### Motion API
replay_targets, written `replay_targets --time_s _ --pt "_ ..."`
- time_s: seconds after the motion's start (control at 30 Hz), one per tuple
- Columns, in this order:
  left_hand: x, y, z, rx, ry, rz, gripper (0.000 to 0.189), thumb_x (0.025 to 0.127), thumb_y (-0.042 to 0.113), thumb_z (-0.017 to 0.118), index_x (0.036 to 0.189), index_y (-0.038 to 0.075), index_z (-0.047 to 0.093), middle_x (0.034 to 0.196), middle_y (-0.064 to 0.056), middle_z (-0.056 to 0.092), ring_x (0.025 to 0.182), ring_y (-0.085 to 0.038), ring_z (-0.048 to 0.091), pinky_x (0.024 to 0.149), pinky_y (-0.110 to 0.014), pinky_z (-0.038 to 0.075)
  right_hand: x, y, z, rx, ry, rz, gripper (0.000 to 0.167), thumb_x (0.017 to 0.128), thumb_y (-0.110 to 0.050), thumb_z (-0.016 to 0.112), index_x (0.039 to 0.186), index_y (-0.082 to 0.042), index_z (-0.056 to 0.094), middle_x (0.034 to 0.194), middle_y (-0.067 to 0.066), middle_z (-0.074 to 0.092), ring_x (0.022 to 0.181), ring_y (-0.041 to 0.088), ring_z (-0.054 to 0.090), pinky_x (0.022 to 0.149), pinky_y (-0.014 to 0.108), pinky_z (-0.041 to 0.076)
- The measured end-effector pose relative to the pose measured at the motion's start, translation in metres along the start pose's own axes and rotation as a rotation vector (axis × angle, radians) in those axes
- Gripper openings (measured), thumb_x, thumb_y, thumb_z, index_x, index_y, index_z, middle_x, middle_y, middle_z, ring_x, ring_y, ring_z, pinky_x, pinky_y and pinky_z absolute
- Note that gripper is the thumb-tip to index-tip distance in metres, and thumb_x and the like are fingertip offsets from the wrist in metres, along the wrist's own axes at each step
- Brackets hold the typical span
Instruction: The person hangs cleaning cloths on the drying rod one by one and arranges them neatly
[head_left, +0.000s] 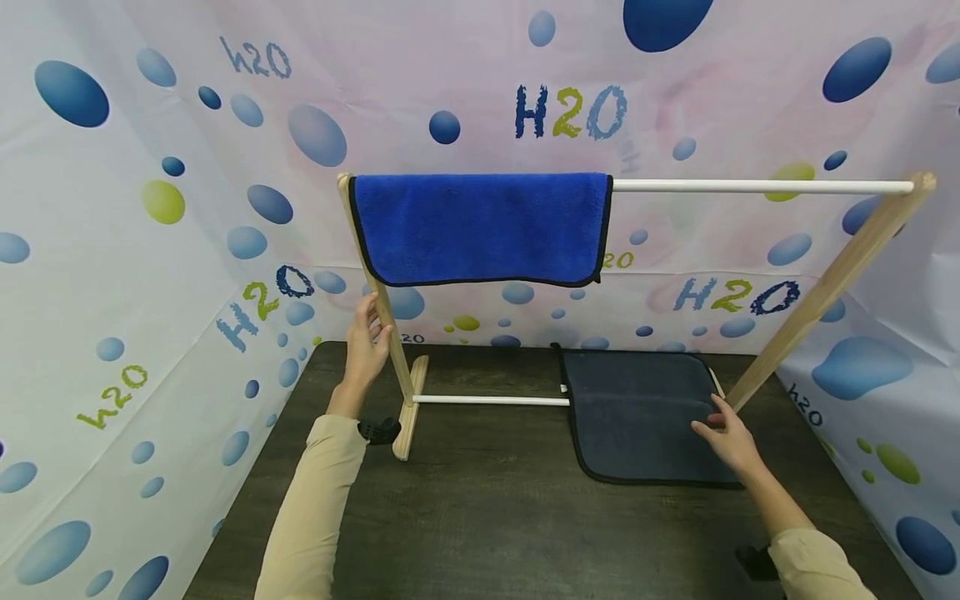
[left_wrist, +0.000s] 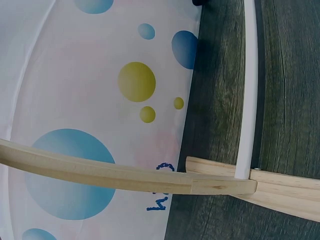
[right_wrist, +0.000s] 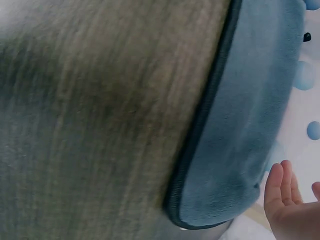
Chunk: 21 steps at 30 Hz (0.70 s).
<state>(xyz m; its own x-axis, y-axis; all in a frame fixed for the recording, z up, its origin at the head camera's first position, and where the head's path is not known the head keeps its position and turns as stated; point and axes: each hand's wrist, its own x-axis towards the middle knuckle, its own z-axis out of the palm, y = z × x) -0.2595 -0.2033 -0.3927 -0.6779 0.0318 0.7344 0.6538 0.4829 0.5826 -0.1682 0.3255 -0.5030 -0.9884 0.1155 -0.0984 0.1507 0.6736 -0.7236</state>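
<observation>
A wooden towel rack [head_left: 825, 292] with white rods stands on the dark table. Over the left part of its top rod hangs a blue towel [head_left: 480, 229] with black edging. Beside the left post, my left hand [head_left: 365, 350] is raised with its thumb and fingertips right at the wood; the left wrist view shows the post [left_wrist: 125, 176] but no hand. A dark grey towel [head_left: 645, 425] lies spread at the table's right, covering part of the lower rod. My right hand [head_left: 727, 433] hovers at that towel's right edge with fingers extended and parted, holding nothing.
The lower white rod [head_left: 487, 401] joins the left wooden foot [head_left: 410, 408]. A backdrop [head_left: 480, 67] printed with bubbles and lettering rises behind and along both sides of the table [head_left: 480, 517]. Each wrist wears a black device [head_left: 380, 431].
</observation>
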Motion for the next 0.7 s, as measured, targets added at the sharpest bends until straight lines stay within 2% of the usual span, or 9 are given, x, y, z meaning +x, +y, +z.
replay_targets --time_s 0.13,0.3,0.57,0.7 --pt "0.000 0.000 0.000 -0.003 0.005 -0.017 0.053 0.078 -0.024 0.052 0.125 -0.013 0.032 0.116 -0.039 0.045 0.105 -0.053 0.049 0.079 -0.056 0.046 -0.002 0.007 0.001 -0.034 -0.011 0.031 0.072 0.095 -0.024 0.048 0.141 0.010 0.003 0.125 0.043 0.029 0.109 0.056 0.040 0.083 0.058 0.041" --pt "-0.001 0.001 0.002 -0.003 0.008 -0.064 0.053 0.079 -0.023 0.051 0.126 -0.010 0.031 0.116 -0.039 0.045 0.108 -0.051 0.048 0.082 -0.055 0.045 -0.004 0.015 0.004 -0.071 -0.013 0.038 0.074 0.093 -0.022 0.050 0.138 0.014 0.005 0.123 0.044 0.029 0.107 0.056 0.039 0.085 0.060 0.037" --pt "-0.001 0.001 0.003 0.008 0.007 -0.074 0.054 0.079 -0.023 0.051 0.126 -0.008 0.030 0.115 -0.038 0.046 0.108 -0.051 0.048 0.083 -0.055 0.045 -0.002 0.025 0.005 -0.081 -0.041 0.079 0.076 0.091 -0.019 0.052 0.136 0.018 0.003 0.125 0.047 0.026 0.115 0.058 0.024 0.095 0.063 0.024" --pt "-0.002 -0.018 0.006 0.010 0.008 -0.077 0.056 0.079 -0.023 0.052 0.127 -0.005 0.029 0.116 -0.038 0.046 0.109 -0.050 0.048 0.082 -0.055 0.045 -0.003 0.029 0.005 -0.067 -0.062 0.103 0.078 0.091 -0.020 0.051 0.137 0.017 0.000 0.126 0.048 0.021 0.117 0.059 0.021 0.096 0.064 0.023"
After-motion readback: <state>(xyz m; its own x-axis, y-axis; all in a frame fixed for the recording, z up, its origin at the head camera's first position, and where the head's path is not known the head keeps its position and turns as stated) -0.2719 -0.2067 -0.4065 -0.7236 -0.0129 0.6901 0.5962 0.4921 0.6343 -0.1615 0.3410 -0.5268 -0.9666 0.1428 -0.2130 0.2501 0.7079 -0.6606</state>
